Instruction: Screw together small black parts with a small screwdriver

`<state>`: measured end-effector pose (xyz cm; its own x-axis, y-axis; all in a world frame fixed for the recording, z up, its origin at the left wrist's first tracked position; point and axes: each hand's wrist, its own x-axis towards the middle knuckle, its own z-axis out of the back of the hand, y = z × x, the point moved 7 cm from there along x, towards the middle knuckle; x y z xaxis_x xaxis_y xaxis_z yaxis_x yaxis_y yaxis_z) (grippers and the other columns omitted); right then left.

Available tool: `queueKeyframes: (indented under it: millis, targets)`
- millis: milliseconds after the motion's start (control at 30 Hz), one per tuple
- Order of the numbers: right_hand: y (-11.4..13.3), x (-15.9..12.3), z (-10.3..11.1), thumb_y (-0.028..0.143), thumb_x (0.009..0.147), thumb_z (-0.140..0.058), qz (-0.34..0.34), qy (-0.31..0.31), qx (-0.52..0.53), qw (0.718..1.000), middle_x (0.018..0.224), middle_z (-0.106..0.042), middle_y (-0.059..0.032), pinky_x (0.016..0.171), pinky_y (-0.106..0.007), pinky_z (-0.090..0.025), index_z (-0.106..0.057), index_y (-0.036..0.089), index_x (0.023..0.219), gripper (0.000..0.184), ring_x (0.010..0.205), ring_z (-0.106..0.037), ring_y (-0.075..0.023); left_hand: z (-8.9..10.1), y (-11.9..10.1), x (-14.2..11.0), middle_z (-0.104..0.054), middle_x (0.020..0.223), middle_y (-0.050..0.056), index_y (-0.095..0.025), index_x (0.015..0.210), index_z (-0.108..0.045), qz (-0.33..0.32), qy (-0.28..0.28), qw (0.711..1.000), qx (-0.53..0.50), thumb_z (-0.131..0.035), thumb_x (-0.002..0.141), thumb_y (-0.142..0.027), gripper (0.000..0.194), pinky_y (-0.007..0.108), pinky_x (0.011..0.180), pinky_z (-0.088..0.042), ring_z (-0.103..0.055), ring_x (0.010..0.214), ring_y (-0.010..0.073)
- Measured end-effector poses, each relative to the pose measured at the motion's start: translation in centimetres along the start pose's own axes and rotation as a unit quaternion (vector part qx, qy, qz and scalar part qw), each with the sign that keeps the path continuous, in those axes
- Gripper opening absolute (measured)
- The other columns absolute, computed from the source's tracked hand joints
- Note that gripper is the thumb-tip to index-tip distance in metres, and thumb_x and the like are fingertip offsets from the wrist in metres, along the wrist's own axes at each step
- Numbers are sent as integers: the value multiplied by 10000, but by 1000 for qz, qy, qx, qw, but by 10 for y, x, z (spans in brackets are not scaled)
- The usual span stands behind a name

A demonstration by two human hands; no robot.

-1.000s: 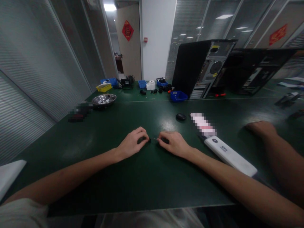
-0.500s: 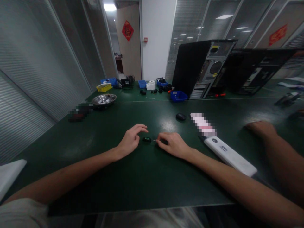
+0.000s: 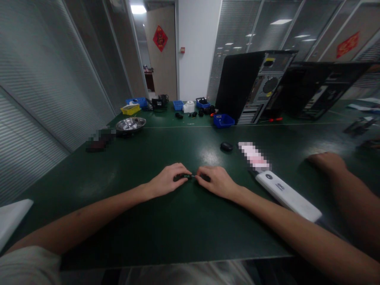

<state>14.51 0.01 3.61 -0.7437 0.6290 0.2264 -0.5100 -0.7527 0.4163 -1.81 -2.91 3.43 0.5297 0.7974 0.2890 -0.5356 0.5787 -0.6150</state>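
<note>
Low over the green table, my left hand (image 3: 166, 180) has its thumb and fingers closed on a small black device with a green-lit display (image 3: 187, 176). Opposite it, my right hand (image 3: 218, 181) rests on the tabletop with thumb and fingertips pinched together. A thin pale piece (image 3: 193, 176) shows between its fingertips and the device's right end; whether it joins the device I cannot tell. My fingers cover part of the device. Beyond my right hand lies a black computer mouse (image 3: 226, 147).
A white bar-shaped object (image 3: 287, 194) lies by my right forearm. Another person's hand (image 3: 329, 163) rests farther right. At the back stand a metal bowl (image 3: 130, 124), a blue bin (image 3: 223, 120) and black computer towers (image 3: 240, 83). The table's front edge (image 3: 178, 264) is near me.
My left hand has moved slightly right and closed its fingers on the small black device, which lay apart from it before. My right hand has hardly moved.
</note>
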Motion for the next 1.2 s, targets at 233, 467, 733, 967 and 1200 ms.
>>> queueKeyframes:
  millis: [233, 467, 733, 967, 1200]
  targets:
    - [-1, 0, -1, 337, 996, -535, 8, -1, -2, 1000, 860, -674, -8, 647, -247, -366, -668, 223, 972, 177, 706, -584, -133, 0, 5, -2, -682, 1099, 53, -226, 1197, -695, 18, -4, 1000, -13, -635, 958, -288, 254, 274, 773, -529, -639, 886, 150]
    - [2, -1, 0, 338, 993, -541, 18, 15, 8, 1000, 851, -671, -7, 671, -252, -379, -671, 223, 983, 174, 709, -586, -135, 4, 3, -3, -713, 1117, 54, -217, 1133, -730, -14, -22, 1000, -6, -614, 971, -269, 206, 323, 910, -546, -665, 1005, 170]
    - [5, -4, -1, 364, 1021, -502, 17, 2, 50, 999, 836, -671, -4, 652, -250, -381, -656, 217, 1005, 213, 691, -578, -133, 5, 1, -6, -730, 1142, 38, -234, 1150, -742, -44, -33, 998, -20, -618, 969, -266, 222, 329, 965, -553, -680, 1056, 167]
    - [10, -3, -1, 340, 1010, -523, 35, 13, 30, 999, 842, -667, -3, 659, -247, -374, -662, 219, 997, 184, 699, -580, -131, 1, -2, -7, -710, 1155, 58, -219, 1156, -736, -63, -20, 997, 28, -591, 982, -231, 227, 328, 959, -542, -656, 1073, 167]
    - [11, -4, -1, 341, 1020, -511, 35, 6, 51, 998, 835, -655, 4, 647, -240, -365, -655, 217, 1007, 191, 685, -562, -123, 3, -5, -7, -714, 1149, 56, -215, 1169, -727, -67, -25, 997, 2, -602, 979, -243, 230, 313, 945, -549, -669, 1050, 159]
